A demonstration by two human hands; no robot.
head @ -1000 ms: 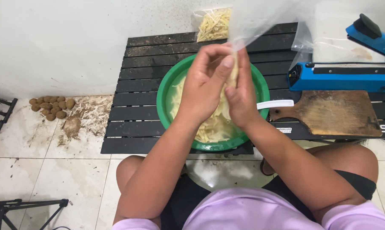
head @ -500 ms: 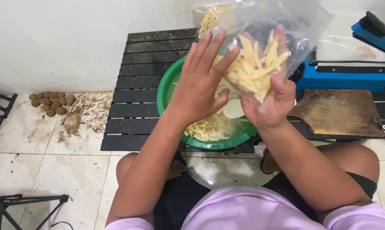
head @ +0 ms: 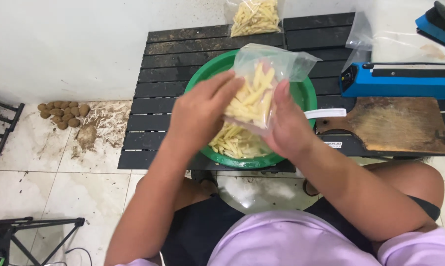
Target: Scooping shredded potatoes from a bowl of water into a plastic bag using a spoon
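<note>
- You hold a clear plastic bag of pale yellow potato sticks [head: 254, 96] over the green basin [head: 301, 93].
- A second filled clear bag [head: 254, 16] lies at the table's far edge.
- An empty clear bag [head: 360, 37] sits beside the blue sealer [head: 404, 81].
- A small white label [head: 333, 144] marks the near table edge.

The blue metal bag sealer [head: 404, 79] runs off the right edge of the frame. A second clear plastic bag of pale potato sticks [head: 254, 17] is cut by the top edge. Hands hide much of the round green plastic bowl [head: 203, 74].

Glossy clear plastic bag [head: 269, 69], green plastic bowl [head: 203, 79], rough wooden board [head: 395, 123].
</note>
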